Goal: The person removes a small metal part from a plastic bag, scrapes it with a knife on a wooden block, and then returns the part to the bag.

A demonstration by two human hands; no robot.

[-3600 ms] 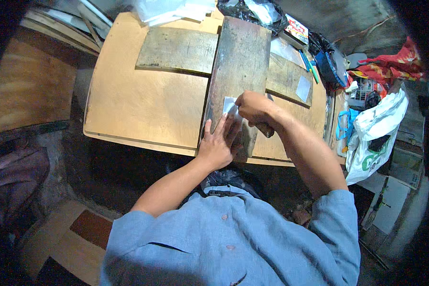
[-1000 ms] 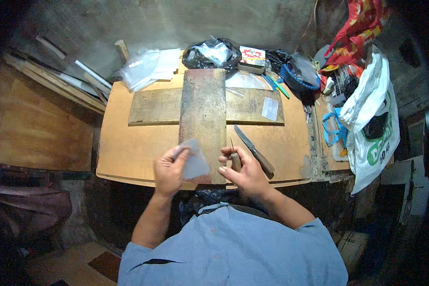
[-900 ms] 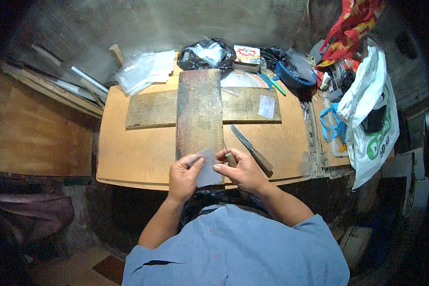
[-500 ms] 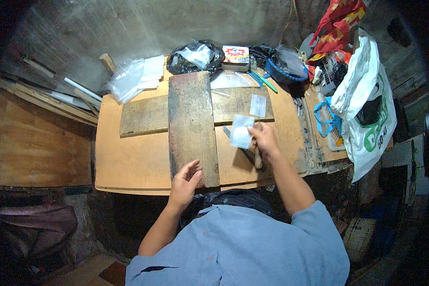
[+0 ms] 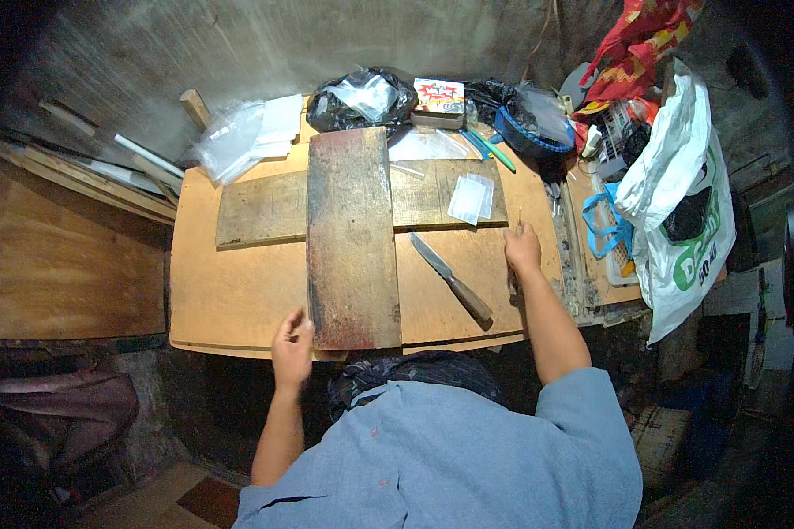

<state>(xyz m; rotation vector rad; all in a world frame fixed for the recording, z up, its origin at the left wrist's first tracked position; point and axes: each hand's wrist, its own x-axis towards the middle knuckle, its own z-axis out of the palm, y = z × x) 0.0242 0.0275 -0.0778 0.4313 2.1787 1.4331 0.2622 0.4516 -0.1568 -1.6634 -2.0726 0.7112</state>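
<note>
My left hand (image 5: 293,348), a little blurred, hovers at the lower left edge of a long worn wooden board (image 5: 353,238), thumb and fingers apart and holding nothing. My right hand (image 5: 523,251) is beside the right end of a second plank (image 5: 265,210), which lies crosswise under the first. Its thumb and forefinger stand apart with nothing visible between them. Two clear plastic rectangles (image 5: 470,198) lie overlapping on that plank's right part. Between the upright board and my right hand, a knife (image 5: 454,284) with a wooden handle lies slanted on the table, blade pointing away.
Along the back of the wooden table (image 5: 238,291) are clear plastic sheets (image 5: 247,132), a black plastic bag (image 5: 362,97), a small box (image 5: 438,101), a green pen-like item (image 5: 500,157) and a blue-rimmed basket (image 5: 538,132). A large white bag (image 5: 679,203) hangs at the right.
My right hand has let go of a clear plastic rectangle, now lying against the other on the plank, and has drawn right, uncovering the knife. My left hand has moved left off the board.
</note>
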